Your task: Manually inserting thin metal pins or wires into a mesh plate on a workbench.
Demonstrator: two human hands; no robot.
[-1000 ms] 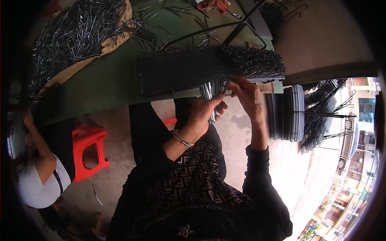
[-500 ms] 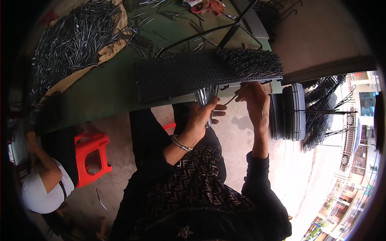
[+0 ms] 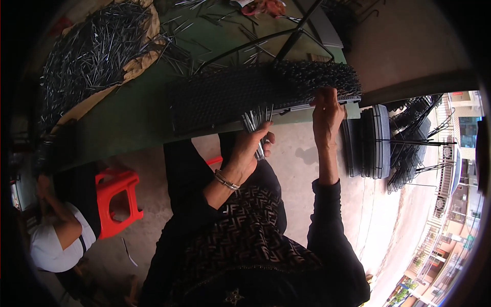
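Observation:
My left hand point(image 3: 248, 148) is closed around a bundle of thin metal rods point(image 3: 251, 122), which fan upward past the thumb just in front of the table edge. On the table lies a long dark perforated metal rack point(image 3: 215, 100). Many dark thin rods point(image 3: 317, 77) stand close together on its right part. My right hand point(image 3: 327, 112) is raised to the front edge of that part, its fingers pinched together at the rods. What those fingertips hold, if anything, is hidden. A black wire frame point(image 3: 289, 46) rises behind the rack.
A heap of loose metal rods point(image 3: 97, 51) lies on brown paper point(image 3: 140, 66) at the left of the green table point(image 3: 128, 112). A red stool point(image 3: 120, 204) and a seated person in white point(image 3: 59, 238) are at left. Stacked black racks point(image 3: 376, 143) stand at right.
My right hand has moved up and slightly right from beside the bundle, where it held a thin rod, to the rack. My left hand has shifted slightly left, and its rods have fanned out.

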